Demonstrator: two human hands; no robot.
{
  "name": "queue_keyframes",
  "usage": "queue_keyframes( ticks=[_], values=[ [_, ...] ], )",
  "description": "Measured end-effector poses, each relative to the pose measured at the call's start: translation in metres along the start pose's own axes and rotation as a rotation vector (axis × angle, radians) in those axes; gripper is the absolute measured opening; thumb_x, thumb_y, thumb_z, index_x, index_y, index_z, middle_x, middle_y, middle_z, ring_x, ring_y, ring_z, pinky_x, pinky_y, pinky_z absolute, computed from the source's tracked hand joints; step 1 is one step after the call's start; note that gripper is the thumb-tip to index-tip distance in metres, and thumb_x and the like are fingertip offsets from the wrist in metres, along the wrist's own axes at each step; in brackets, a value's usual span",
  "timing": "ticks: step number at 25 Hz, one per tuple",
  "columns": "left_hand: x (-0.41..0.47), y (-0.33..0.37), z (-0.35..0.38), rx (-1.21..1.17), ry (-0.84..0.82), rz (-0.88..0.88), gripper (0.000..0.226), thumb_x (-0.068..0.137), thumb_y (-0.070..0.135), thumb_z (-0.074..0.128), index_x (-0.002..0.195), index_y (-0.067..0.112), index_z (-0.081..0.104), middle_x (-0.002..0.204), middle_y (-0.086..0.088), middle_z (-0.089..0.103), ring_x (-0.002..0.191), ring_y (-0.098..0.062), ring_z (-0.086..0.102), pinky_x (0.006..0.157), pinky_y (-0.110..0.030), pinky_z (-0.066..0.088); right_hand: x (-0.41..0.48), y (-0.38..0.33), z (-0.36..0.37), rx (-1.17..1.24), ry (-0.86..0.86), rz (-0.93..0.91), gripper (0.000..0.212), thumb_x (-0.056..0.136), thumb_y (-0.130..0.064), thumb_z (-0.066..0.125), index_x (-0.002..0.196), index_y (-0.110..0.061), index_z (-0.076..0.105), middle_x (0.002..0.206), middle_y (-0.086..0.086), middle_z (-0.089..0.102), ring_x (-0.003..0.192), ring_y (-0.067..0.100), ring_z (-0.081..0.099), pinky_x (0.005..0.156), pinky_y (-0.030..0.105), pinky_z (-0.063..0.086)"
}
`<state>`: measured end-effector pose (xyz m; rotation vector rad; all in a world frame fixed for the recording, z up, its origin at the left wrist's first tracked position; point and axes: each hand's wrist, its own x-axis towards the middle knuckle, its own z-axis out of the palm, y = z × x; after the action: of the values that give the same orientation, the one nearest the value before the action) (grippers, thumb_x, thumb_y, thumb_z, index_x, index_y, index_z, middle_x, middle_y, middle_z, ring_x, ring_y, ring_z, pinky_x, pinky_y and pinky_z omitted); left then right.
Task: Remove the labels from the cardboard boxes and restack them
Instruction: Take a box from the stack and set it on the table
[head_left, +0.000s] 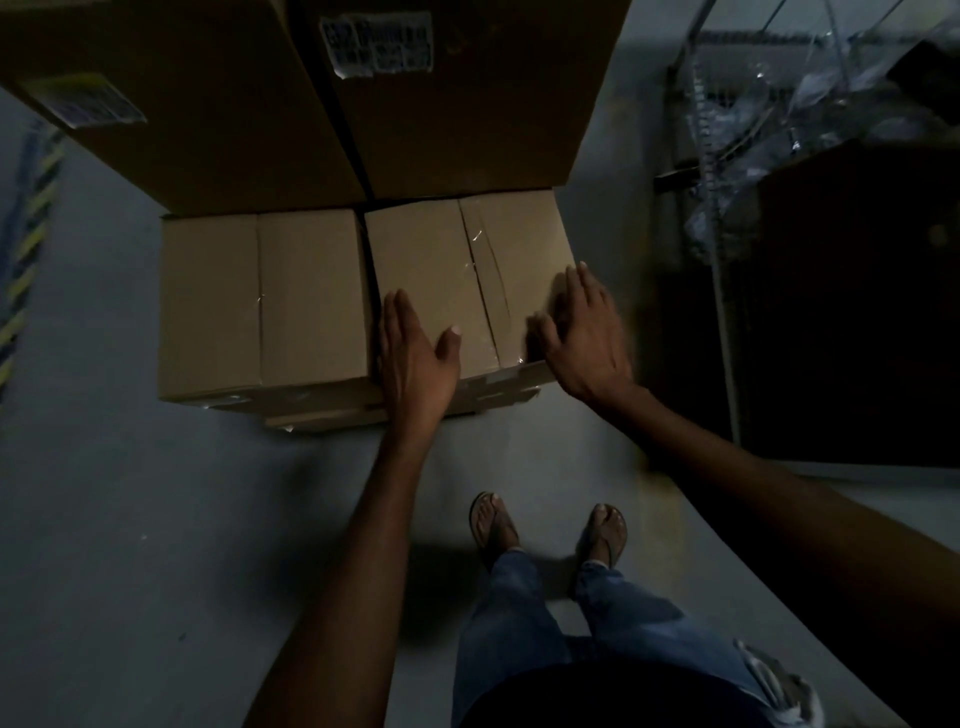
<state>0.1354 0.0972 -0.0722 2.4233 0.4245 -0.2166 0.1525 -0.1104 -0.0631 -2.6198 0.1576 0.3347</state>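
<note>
Lying beneath left fingers (397, 317) and right fingers (583, 287): box (431, 260).

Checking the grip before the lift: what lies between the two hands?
Only the right-side box top, crossed by its taped seam, lies between the left hand and right hand; the head view shows it.

Plain tan is shown by the box (431, 260) between the left hand (415, 358) and the right hand (587, 338). Beyond the hands, darker brown boxes (208, 119) are marked with pale bluish, dark-printed labels (376, 44). Far left of the left hand, yellow-and-dark diagonal stripes (26, 244) are painted on the grey floor (130, 519).
</note>
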Motion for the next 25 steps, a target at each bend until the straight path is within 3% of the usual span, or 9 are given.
queue_keyframes(
  ticks=[5, 8, 11, 15, 18, 21, 25],
  values=[
    [0.026, -0.001, -0.001, -0.100, 0.013, -0.159, 0.096, 0.098, 0.053, 0.058, 0.163, 0.009, 0.003, 0.171, -0.012, 0.006, 0.157, -0.027, 0.011, 0.125, -0.038, 0.017, 0.018, -0.010, 0.014, 0.110, -0.005, 0.110, 0.092, 0.101, -0.059, 0.054, 0.166, -0.011, 0.008, 0.174, 0.010, 0.008, 0.159, 0.029, 0.015, 0.127, 0.048, 0.023],
    [0.034, -0.006, 0.002, -0.154, 0.014, -0.183, 0.101, 0.095, 0.054, 0.064, 0.163, 0.007, 0.005, 0.170, -0.012, 0.011, 0.156, -0.026, 0.017, 0.123, -0.035, 0.020, 0.031, -0.002, 0.015, 0.324, -0.027, 0.215, 0.109, 0.084, -0.064, 0.074, 0.164, -0.016, 0.017, 0.165, 0.010, 0.034, 0.149, 0.029, 0.036, 0.119, 0.053, 0.039],
    [0.041, -0.017, 0.009, -0.216, 0.034, -0.218, 0.109, 0.087, 0.054, 0.074, 0.163, 0.009, 0.010, 0.169, -0.011, 0.019, 0.154, -0.025, 0.023, 0.123, -0.033, 0.024, 0.048, 0.010, 0.006, 0.500, -0.086, 0.265, 0.098, 0.072, -0.051, 0.090, 0.150, -0.023, 0.039, 0.143, 0.002, 0.055, 0.130, 0.025, 0.054, 0.104, 0.049, 0.052],
    [0.055, -0.024, 0.013, -0.437, 0.063, -0.334, 0.110, 0.069, 0.064, 0.082, 0.155, 0.013, 0.037, 0.153, -0.008, 0.050, 0.139, -0.025, 0.049, 0.115, -0.037, 0.042, 0.068, 0.012, -0.007, 0.689, -0.258, 0.303, 0.101, 0.074, -0.020, 0.093, 0.154, -0.018, 0.033, 0.129, -0.003, 0.051, 0.124, 0.021, 0.050, 0.096, 0.033, 0.046],
    [0.062, -0.021, 0.011, -0.476, 0.071, -0.361, 0.107, 0.069, 0.068, 0.080, 0.151, 0.010, 0.044, 0.148, -0.007, 0.055, 0.134, -0.024, 0.054, 0.112, -0.036, 0.045, 0.080, 0.009, -0.011, 0.719, -0.284, 0.262, 0.105, 0.076, -0.008, 0.089, 0.159, -0.019, 0.024, 0.130, -0.001, 0.045, 0.122, 0.019, 0.045, 0.098, 0.033, 0.042],
    [0.059, -0.019, 0.009, -0.469, 0.062, -0.413, 0.106, 0.074, 0.065, 0.080, 0.155, 0.011, 0.038, 0.153, -0.007, 0.049, 0.139, -0.025, 0.049, 0.115, -0.035, 0.042, 0.076, 0.008, -0.009, 0.734, -0.285, 0.242, 0.107, 0.077, -0.008, 0.088, 0.159, -0.020, 0.021, 0.129, -0.001, 0.045, 0.121, 0.020, 0.047, 0.091, 0.033, 0.045],
    [0.032, -0.011, 0.012, -0.480, 0.035, -0.468, 0.097, 0.075, 0.060, 0.083, 0.149, 0.010, 0.044, 0.147, -0.008, 0.055, 0.135, -0.029, 0.053, 0.111, -0.038, 0.045, 0.053, 0.014, -0.002, 0.782, -0.190, 0.323, 0.103, 0.075, -0.028, 0.092, 0.156, -0.023, 0.029, 0.126, -0.005, 0.050, 0.117, 0.020, 0.053, 0.075, 0.027, 0.050]
  ],
)
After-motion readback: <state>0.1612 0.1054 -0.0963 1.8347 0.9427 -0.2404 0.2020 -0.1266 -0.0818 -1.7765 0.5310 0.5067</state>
